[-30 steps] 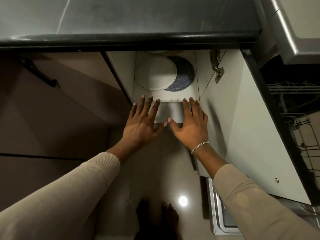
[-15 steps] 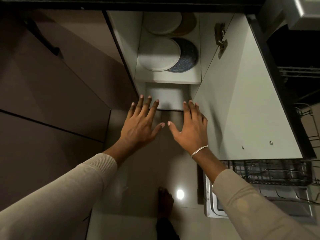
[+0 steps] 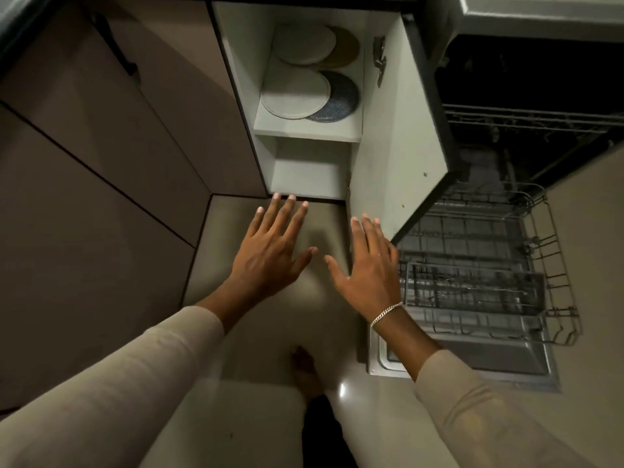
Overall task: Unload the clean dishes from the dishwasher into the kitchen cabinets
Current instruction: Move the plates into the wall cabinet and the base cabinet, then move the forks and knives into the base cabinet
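1. The left hand [image 3: 270,251] is flat with its fingers spread out, and it holds nothing.
2. The right hand [image 3: 366,268] is flat and spread out too, with nothing in it. A shiny bracelet [image 3: 385,313] sits on its wrist.
3. The two hands are side by side over the floor [image 3: 270,349]. Their thumbs point at each other but do not touch.
4. The cabinet [image 3: 236,79] is open, just past the fingertips of the left hand.
5. On the middle shelf [image 3: 304,130] lies a big white plate [image 3: 293,94]. It lies partly on top of a dark blue plate [image 3: 341,99].
6. On the shelf above lies another white plate [image 3: 304,43], with a brown plate [image 3: 347,50] peeking out behind it.
7. All the plates are well away from both hands, deeper in the cabinet.
8. The bottom part of the cabinet, nearest the left hand, shows only its white floor.
9. The cabinet door [image 3: 398,136] swings out to the right. The fingers of the right hand are just beside its lower edge.
10. The dishwasher rack [image 3: 489,282] is pulled out to the right of the right hand. I cannot tell if any dishes are in it.
11. A bare foot [image 3: 305,369] stands on the floor below the hands.
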